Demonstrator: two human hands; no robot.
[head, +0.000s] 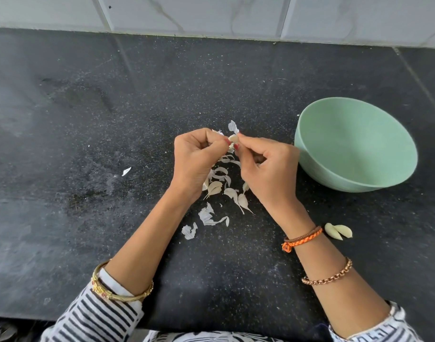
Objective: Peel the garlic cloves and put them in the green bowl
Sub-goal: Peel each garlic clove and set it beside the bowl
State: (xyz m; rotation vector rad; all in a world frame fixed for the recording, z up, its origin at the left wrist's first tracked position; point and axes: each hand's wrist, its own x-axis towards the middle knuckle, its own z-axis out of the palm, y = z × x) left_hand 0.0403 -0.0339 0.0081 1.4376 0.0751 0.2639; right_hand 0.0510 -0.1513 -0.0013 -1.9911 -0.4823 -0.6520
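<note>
My left hand (195, 157) and my right hand (268, 169) meet above the black counter and pinch one garlic clove (233, 138) between their fingertips. A white strip of skin (233, 126) sticks up from the clove at my right fingertips. Several unpeeled cloves (215, 187) and loose skins lie on the counter under my hands. Two peeled cloves (338, 231) lie on the counter beside my right wrist. The green bowl (354, 166) stands to the right of my right hand, and no clove shows inside it.
Torn white skins (208, 218) are scattered on the counter between my forearms, and one scrap (126, 171) lies further left. A tiled wall (211, 13) runs along the back of the black counter (113, 107).
</note>
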